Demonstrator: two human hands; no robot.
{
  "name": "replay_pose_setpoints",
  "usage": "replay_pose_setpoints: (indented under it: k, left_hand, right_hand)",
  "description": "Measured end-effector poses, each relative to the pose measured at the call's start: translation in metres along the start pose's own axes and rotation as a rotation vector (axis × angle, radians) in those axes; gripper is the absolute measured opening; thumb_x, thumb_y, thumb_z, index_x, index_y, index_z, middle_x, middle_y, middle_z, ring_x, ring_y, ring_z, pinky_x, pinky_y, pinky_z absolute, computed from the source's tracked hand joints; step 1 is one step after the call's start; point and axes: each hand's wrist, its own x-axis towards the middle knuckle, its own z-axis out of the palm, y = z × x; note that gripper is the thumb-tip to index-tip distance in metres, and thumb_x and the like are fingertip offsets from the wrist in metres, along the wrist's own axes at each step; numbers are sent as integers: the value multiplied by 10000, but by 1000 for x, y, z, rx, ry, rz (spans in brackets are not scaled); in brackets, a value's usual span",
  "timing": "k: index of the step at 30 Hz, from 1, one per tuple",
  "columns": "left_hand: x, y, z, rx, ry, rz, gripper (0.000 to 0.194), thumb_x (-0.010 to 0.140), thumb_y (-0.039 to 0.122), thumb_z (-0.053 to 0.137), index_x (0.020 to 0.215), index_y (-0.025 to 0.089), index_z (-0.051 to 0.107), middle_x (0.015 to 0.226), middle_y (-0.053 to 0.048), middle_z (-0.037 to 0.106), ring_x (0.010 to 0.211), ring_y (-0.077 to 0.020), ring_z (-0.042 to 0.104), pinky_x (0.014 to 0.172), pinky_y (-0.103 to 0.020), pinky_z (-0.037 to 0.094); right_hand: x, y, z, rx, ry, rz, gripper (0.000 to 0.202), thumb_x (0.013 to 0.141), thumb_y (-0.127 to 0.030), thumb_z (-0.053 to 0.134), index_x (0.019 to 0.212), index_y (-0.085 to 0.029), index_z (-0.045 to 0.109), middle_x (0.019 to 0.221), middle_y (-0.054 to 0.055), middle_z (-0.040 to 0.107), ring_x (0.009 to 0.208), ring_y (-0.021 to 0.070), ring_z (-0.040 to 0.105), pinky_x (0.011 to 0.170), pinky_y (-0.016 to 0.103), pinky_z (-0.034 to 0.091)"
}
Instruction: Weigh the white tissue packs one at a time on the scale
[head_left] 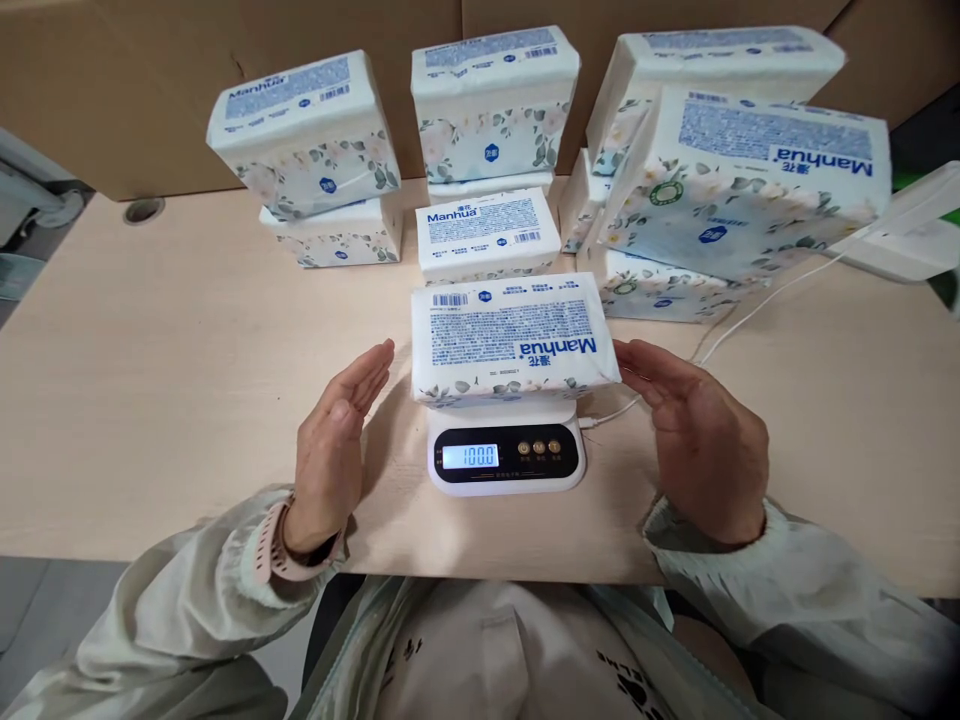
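So, weighing looks underway: Manhua tissue pack [514, 335] sits on the digital scale [507, 462], your left hand [330, 460] and right hand [709, 450] empty, fingers extended either side; lifting would call for both pressing in evenly.

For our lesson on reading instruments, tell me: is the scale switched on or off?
On: the scale has a lit display showing 100.0.

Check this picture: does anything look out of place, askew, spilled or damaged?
The front right upper pack looks askew, jutting past the lower pack. Its lettering is upside down, as on the pack atop the scale, unlike on the upper left pack. No spill or damage shows.
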Motion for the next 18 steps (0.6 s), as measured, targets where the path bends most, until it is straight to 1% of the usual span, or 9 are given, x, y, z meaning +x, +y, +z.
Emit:
replay_pose_setpoints:
  k: [2,5,8,10,13,15,18]
  left_hand:
    - [0,0,0,0,-7,7,390,1103,365,575,1422,287,785,1545,-18,720,1507,-218,640,1298,-358,513]
    - [0,0,0,5,-8,26,405,1116,431,560,1424,289,782,1545,-29,719,1506,-243,643,1314,-412,503]
    - [-1,-1,0,5,2,19,396,1103,430,590,1412,280,787,1539,-48,721,1510,-270,638,1335,-462,484]
    - [-1,-1,-1,4,4,14,389,1101,412,595,1409,276,789,1535,-52,724,1509,-271,638,1335,-465,483]
    - [-1,0,0,3,6,16,377,1105,389,578,1393,282,797,1511,-40,741,1489,-252,655,1315,-441,503]
    - [-1,1,1,-2,9,13,370,1105,388,574,1379,289,804,1496,-29,751,1479,-240,663,1308,-426,509]
    - [-1,1,1,-2,8,16,368,1107,411,580,1371,292,807,1488,-28,756,1473,-241,667,1316,-434,500]
  right_hand:
    - [0,0,0,-15,12,20,344,1136,-276,545,1278,-369,845,1330,8,848,1291,279,791,1222,579,614]
    - [0,-3,1,-56,24,51,362,1142,-316,516,1237,-399,855,1297,15,855,1264,311,799,1205,635,612]
    - [0,-7,3,-119,33,51,375,1122,-261,530,1225,-413,857,1267,16,861,1232,333,809,1141,646,649]
    - [0,-9,4,-162,39,22,377,1095,-203,562,1222,-398,858,1233,18,870,1193,329,825,1067,613,695]
    - [1,-12,6,-219,43,-47,381,1063,-122,591,1207,-347,862,1187,21,884,1135,290,847,978,521,739]
    - [2,-12,6,-251,42,-84,384,1056,-89,586,1200,-313,863,1177,28,887,1117,266,853,947,467,749]
    - [2,-13,6,-286,44,-115,373,1055,-80,587,1192,-285,866,1163,42,888,1083,255,859,921,441,756]
